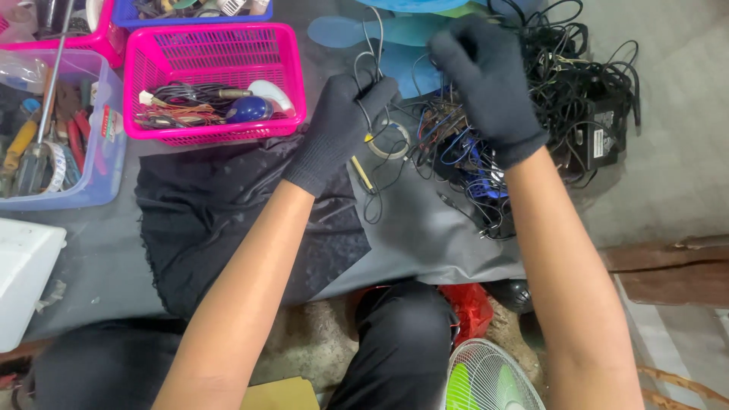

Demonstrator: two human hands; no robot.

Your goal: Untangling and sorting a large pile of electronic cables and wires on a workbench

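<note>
Gloved left hand (pixel 342 125) gripping wire (pixel 370 68)

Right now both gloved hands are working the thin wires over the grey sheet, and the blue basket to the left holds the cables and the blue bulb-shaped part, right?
Not quite: the basket is pink, not blue, as the head view shows. The rest holds: left hand and right hand, both in dark gloves, handle thin wires over the grey sheet, and the basket holds cables and a blue bulb-shaped part.

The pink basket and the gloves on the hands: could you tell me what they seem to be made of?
Pink basket: likely moulded plastic, glossy, with a regular lattice of slots. Gloves on the left hand and right hand: seemingly knitted fabric, matte dark grey, with a fine weave and ribbed cuffs.
</note>
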